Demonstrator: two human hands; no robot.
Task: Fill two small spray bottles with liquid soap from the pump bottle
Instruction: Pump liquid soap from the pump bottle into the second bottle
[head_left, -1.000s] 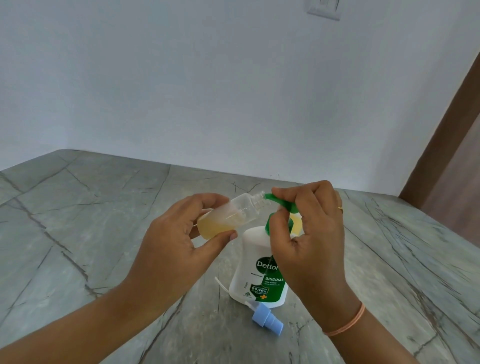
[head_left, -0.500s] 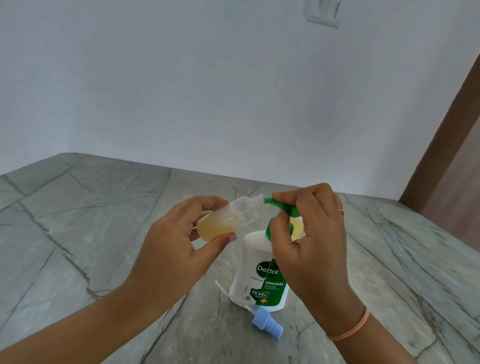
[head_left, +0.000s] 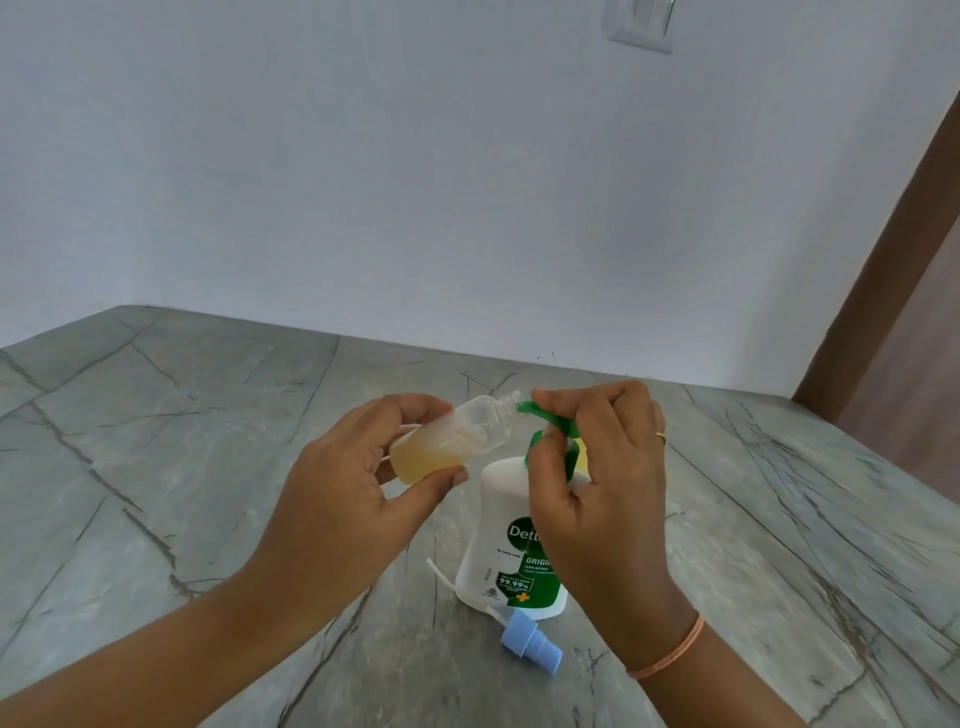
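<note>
Left grip (head_left: 343, 499) grasps spray bottle (head_left: 452, 441), long axis tilted, mouth toward 2 o'clock, meeting pump nozzle (head_left: 529, 408). Your right grip (head_left: 597, 478) wraps pump head (head_left: 566, 428); hold mouth there.

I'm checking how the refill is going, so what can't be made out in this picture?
Head view only:
- Pump head: mostly covered by the right hand; only its spout tip shows.
- Soap flow into the small bottle: too small to see at its mouth.
- Yellowish thing behind the pump bottle: hidden by the right hand, unidentifiable.
- Wall switch: cut off by the top edge.
- Label on the pump bottle: partly behind the right wrist.
</note>
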